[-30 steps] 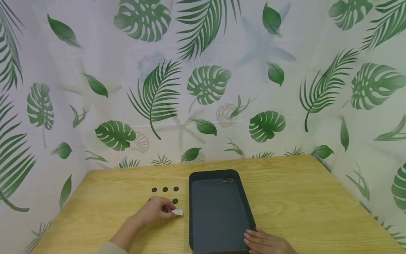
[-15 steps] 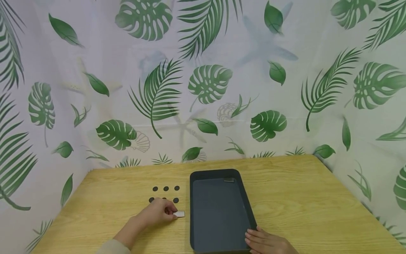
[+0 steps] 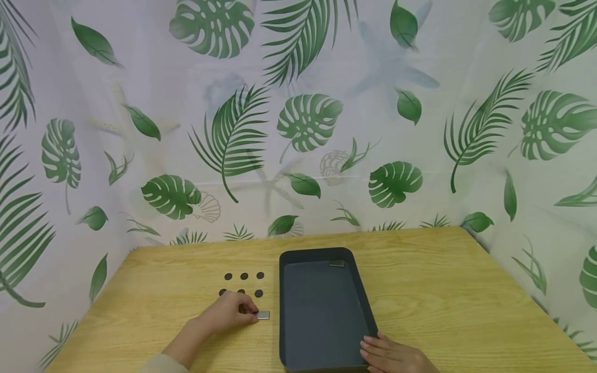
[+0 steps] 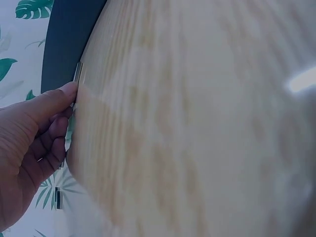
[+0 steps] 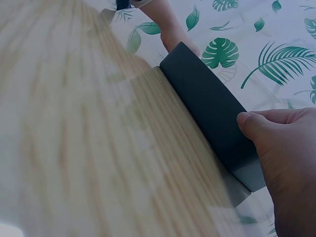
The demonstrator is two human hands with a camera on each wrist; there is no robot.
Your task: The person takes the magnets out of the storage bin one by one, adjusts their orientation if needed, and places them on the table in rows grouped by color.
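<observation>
My left hand (image 3: 229,311) pinches one end of a small, flat, silver-grey rectangular piece (image 3: 263,315) between thumb and fingertips. It is low over the table, left of a dark tray (image 3: 322,316); whether it touches the wood I cannot tell. In the left wrist view, the thumb lies along the thin piece (image 4: 78,74) and the other fingers curl below. My right hand (image 3: 396,355) holds the tray's near right corner, fingers over the rim. In the right wrist view the thumb presses the outer wall (image 5: 212,108). A similar small piece (image 3: 337,263) lies at the tray's far end.
Several black discs lie in two rows left of the tray, such as the far-row disc (image 3: 244,276); my left hand partly covers the nearer row. The wood-grain table (image 3: 443,290) extends to both sides. A leaf-printed sheet (image 3: 298,171) stands behind it.
The silver-grey piece in my left hand has dropped slightly and changed tilt, so its top looks darker instead of bright white. My right hand keeps its place on the tray.
</observation>
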